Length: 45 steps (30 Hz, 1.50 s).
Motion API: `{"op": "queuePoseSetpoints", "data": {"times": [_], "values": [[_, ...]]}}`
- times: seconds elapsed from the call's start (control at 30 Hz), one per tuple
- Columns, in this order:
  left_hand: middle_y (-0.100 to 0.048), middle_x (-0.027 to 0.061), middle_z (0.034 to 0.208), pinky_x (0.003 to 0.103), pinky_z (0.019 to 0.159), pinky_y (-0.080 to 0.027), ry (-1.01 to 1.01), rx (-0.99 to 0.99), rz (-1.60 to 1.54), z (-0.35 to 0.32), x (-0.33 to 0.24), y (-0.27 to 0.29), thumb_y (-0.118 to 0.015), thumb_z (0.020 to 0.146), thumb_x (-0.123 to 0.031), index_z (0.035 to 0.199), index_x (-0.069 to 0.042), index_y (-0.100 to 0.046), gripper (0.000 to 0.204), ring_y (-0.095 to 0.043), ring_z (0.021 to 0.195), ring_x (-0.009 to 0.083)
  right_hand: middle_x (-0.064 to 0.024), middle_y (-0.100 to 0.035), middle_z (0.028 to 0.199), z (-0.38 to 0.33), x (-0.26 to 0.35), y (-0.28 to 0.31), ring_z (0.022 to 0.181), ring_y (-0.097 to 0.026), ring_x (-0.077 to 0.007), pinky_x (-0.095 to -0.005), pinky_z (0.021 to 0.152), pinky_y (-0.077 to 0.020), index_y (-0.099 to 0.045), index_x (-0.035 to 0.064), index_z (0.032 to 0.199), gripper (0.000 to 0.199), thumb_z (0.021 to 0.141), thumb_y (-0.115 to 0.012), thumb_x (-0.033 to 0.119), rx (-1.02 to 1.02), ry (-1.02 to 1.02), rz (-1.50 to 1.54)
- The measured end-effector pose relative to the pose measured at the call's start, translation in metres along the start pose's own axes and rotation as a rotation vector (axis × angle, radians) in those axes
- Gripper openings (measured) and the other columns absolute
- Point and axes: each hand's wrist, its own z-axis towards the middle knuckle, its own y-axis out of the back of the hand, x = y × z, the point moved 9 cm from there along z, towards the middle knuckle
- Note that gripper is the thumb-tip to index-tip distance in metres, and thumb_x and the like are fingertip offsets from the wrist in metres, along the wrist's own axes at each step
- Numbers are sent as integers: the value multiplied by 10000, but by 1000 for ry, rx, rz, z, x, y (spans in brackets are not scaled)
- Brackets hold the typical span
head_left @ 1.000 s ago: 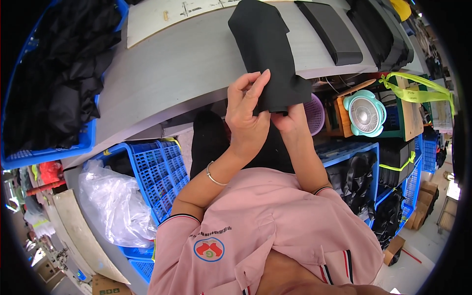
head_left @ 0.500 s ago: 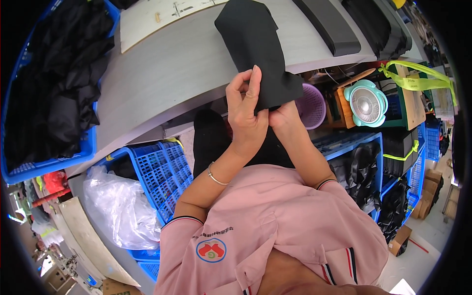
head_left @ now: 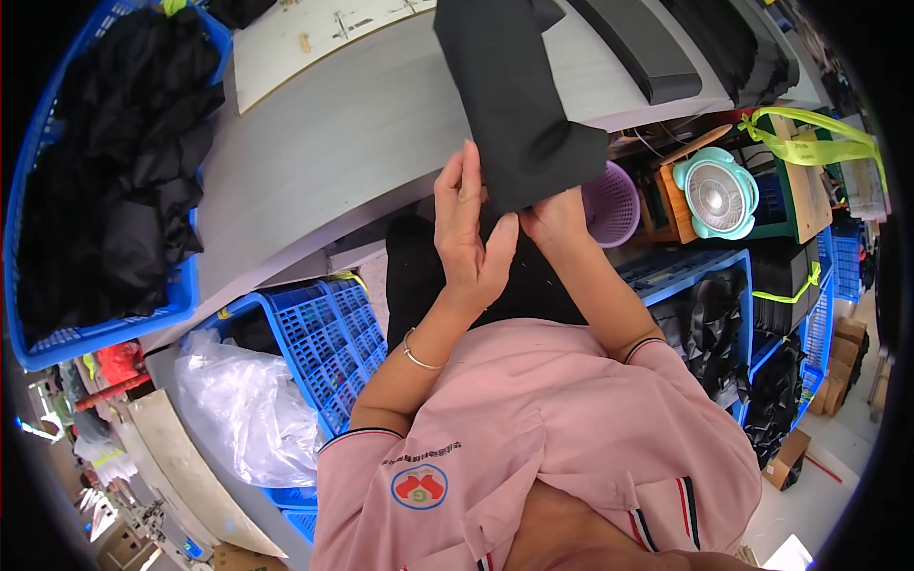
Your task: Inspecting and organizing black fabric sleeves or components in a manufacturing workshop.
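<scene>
At far left, a blue basket point(head_left: 105, 354) holds a heap of black cloth point(head_left: 114, 200). Next to it, the grey counter point(head_left: 314, 152) carries a white board point(head_left: 319, 43) with dark marks too small to make out. Below the counter, a clear plastic bag point(head_left: 249, 409) bulges beside a blue crate point(head_left: 322, 328).

The person's pink shirt point(head_left: 581, 419) bears a round, blue-ringed emblem point(head_left: 419, 486) in red with a green mark, and a row of dark characters just above it. The left hand point(head_left: 466, 233) has its fingers stretched upward and its thumb spread apart, beside the lower left edge of a black panel point(head_left: 519, 114). That panel reaches from over the counter down past its front edge. The right hand point(head_left: 556, 219) is clamped on the panel's lower edge, its fingertips partly hidden.

Right of it are a purple basket point(head_left: 614, 205), dark flat pieces point(head_left: 647, 52) on the counter, a turquoise fan point(head_left: 716, 193) and a yellow-green strap point(head_left: 809, 150) with small print, unreadable here.
</scene>
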Motion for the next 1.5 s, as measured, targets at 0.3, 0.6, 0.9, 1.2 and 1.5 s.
{"op": "queuePoseSetpoints", "data": {"times": [0.3, 0.6, 0.9, 1.2, 1.5], "values": [[-682, 86, 1022, 293, 782, -540, 522, -215, -292, -20, 90, 37, -506, 1021, -128, 1346, 41, -542, 368, -658, 870, 151, -108, -584, 1307, 6, 20, -30, 1235, -536, -203, -332, 1054, -413, -571, 2, 1275, 350, 947, -597, 121, 363, 262, -1138], [-650, 7, 860, 229, 580, -429, 806, -188, -652, -57, 139, 0, -516, 978, -125, 1087, 2, -637, 207, -560, 684, 56, -176, -598, 1120, -13, -5, -64, 1056, -601, -333, -437, 988, -474, -632, 25, 1095, 332, 770, -624, 89, 137, 932, -1953], [-652, 30, 954, 263, 700, -473, 839, -47, -595, -61, 148, -21, -520, 986, -112, 952, 10, -650, 182, -569, 881, 82, -247, -536, 1248, -2, -35, -62, 1113, -588, -406, -414, 967, -497, -486, 7, 1350, 530, 832, -588, 45, 486, 55, -2030], [-588, 83, 1215, 267, 894, -489, 718, -114, -471, -58, 132, 4, -538, 992, -88, 1308, 12, -510, 332, -558, 1102, 108, -132, -598, 1193, 6, -39, -58, 1061, -571, -354, -534, 875, -453, -627, 127, 1201, 311, 957, -571, 312, 495, 334, -1979], [-541, 55, 836, 244, 618, -452, 226, -123, 346, -23, 48, 55, -689, 767, 105, 744, -33, -665, 142, -569, 699, 140, -92, -580, 1207, 1, -30, -36, 1109, -544, -327, -533, 877, -419, -624, 133, 1171, 319, 931, -605, 343, 446, 389, -1786]]}}
